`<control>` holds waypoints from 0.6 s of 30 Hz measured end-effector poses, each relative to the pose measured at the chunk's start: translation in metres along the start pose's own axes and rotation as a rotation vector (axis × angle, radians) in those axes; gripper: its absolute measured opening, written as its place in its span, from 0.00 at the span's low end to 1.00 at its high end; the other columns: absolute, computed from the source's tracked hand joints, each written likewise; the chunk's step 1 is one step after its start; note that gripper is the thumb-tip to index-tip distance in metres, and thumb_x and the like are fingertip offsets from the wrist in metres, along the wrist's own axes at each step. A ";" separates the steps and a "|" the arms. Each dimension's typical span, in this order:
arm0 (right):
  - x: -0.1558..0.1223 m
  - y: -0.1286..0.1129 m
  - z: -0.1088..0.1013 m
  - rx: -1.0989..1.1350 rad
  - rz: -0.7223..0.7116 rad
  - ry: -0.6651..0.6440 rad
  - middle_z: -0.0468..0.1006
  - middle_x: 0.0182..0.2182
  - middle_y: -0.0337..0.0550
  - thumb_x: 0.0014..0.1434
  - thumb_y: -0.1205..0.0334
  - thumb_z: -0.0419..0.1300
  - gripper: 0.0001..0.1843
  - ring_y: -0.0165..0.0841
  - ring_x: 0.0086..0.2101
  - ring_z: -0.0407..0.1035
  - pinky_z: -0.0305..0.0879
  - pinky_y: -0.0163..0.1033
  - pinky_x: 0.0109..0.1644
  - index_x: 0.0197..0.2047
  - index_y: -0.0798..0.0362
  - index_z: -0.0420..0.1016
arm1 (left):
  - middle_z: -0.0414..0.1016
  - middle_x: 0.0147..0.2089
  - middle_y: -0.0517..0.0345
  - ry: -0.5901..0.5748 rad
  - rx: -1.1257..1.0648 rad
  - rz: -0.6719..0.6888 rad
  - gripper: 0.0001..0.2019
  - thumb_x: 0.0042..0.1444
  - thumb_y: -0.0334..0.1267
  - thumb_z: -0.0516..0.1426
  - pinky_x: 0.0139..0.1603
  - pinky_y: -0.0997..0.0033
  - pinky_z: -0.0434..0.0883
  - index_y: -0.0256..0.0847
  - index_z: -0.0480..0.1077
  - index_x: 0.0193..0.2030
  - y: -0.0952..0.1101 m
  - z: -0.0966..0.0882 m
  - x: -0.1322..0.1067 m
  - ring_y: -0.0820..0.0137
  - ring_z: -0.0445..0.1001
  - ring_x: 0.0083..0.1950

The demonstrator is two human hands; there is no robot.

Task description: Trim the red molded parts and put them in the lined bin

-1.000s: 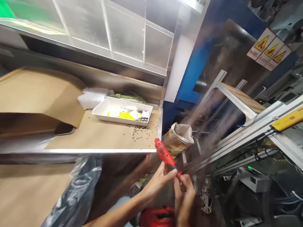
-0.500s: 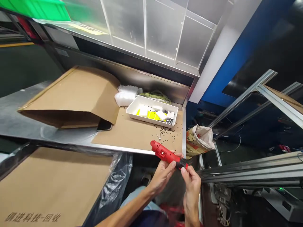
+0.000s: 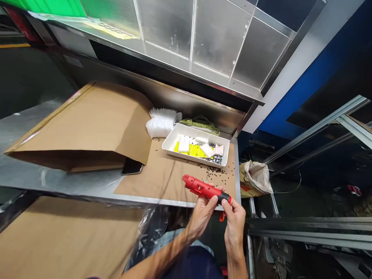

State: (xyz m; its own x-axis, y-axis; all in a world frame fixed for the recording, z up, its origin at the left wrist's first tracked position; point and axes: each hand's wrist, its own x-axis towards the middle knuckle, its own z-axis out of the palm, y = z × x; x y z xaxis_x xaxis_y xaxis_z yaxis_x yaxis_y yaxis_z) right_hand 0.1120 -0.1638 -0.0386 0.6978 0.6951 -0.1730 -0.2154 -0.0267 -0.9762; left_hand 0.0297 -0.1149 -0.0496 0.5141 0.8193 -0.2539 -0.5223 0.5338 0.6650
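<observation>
A red handheld tool casing (image 3: 203, 190) with a black section near one end is held level above the bench edge. My left hand (image 3: 201, 215) is closed around its middle from below, with some fingers hidden behind it. My right hand (image 3: 235, 217) pinches the black end (image 3: 224, 197), near its small red tip. Just beyond the casing, a white tray (image 3: 194, 157) holds white blocks, yellow labels and small dark pieces. Similar dark pieces (image 3: 214, 171) lie scattered on the cardboard sheet. Below the right-hand fingers shows a small red-orange part (image 3: 222, 216); what it joins is unclear.
An open cardboard box (image 3: 95, 124) lies on the metal bench at left, with a dark phone-like object (image 3: 133, 166) by its mouth. White foam packing (image 3: 161, 124) and a green bag (image 3: 200, 124) sit behind the tray. A paper sack (image 3: 255, 176) and metal frames stand right.
The camera view has shifted, so the bench and tray appear lower. Both hands keep hold of the red casing, which now appears over the cardboard's front edge.
</observation>
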 end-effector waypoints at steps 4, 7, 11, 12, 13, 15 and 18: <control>0.013 0.002 0.017 -0.024 -0.008 -0.070 0.82 0.29 0.46 0.44 0.43 0.71 0.23 0.39 0.35 0.74 0.70 0.44 0.45 0.33 0.56 0.85 | 0.78 0.57 0.53 0.020 0.024 0.045 0.38 0.43 0.56 0.70 0.70 0.55 0.63 0.54 0.66 0.61 0.011 -0.009 0.013 0.51 0.67 0.68; 0.025 0.005 0.029 -0.025 -0.006 -0.100 0.79 0.26 0.42 0.43 0.43 0.71 0.23 0.36 0.33 0.71 0.69 0.41 0.43 0.34 0.55 0.84 | 0.77 0.58 0.57 0.022 0.077 0.113 0.34 0.46 0.57 0.68 0.71 0.53 0.62 0.59 0.67 0.60 0.019 -0.017 0.023 0.51 0.66 0.69; 0.040 0.010 0.043 -0.061 0.006 -0.111 0.72 0.20 0.36 0.41 0.46 0.71 0.21 0.27 0.24 0.58 0.60 0.35 0.31 0.31 0.55 0.83 | 0.77 0.60 0.59 -0.008 0.249 0.215 0.26 0.50 0.54 0.66 0.70 0.51 0.63 0.61 0.71 0.57 0.031 -0.027 0.030 0.49 0.63 0.71; 0.043 0.010 0.046 -0.070 0.009 -0.121 0.71 0.20 0.35 0.41 0.47 0.71 0.20 0.26 0.23 0.55 0.57 0.34 0.29 0.30 0.56 0.83 | 0.76 0.60 0.59 -0.019 0.294 0.233 0.25 0.50 0.52 0.66 0.71 0.50 0.62 0.61 0.71 0.56 0.034 -0.029 0.031 0.49 0.62 0.71; 0.045 0.011 0.048 -0.078 0.014 -0.134 0.70 0.19 0.35 0.41 0.48 0.71 0.19 0.25 0.22 0.53 0.56 0.34 0.28 0.29 0.56 0.82 | 0.76 0.60 0.59 -0.027 0.329 0.248 0.25 0.49 0.50 0.67 0.71 0.50 0.61 0.61 0.72 0.55 0.037 -0.030 0.032 0.48 0.61 0.72; 0.048 0.012 0.052 -0.094 0.026 -0.153 0.67 0.18 0.34 0.43 0.48 0.70 0.18 0.24 0.22 0.50 0.52 0.33 0.27 0.29 0.56 0.82 | 0.76 0.60 0.57 -0.024 0.338 0.260 0.26 0.45 0.46 0.70 0.72 0.49 0.60 0.60 0.73 0.53 0.041 -0.034 0.035 0.47 0.60 0.72; 0.050 0.016 0.055 -0.105 0.043 -0.148 0.66 0.19 0.34 0.44 0.48 0.69 0.20 0.24 0.21 0.46 0.46 0.32 0.24 0.31 0.57 0.82 | 0.76 0.60 0.55 0.002 0.268 0.239 0.28 0.42 0.44 0.72 0.71 0.50 0.61 0.58 0.73 0.52 0.041 -0.039 0.043 0.46 0.62 0.71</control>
State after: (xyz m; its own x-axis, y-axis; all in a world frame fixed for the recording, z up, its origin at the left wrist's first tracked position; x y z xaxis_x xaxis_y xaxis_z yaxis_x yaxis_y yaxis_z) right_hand 0.1054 -0.0899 -0.0553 0.5795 0.7899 -0.2008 -0.1645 -0.1279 -0.9780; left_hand 0.0037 -0.0499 -0.0608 0.3975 0.9149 -0.0696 -0.4310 0.2531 0.8661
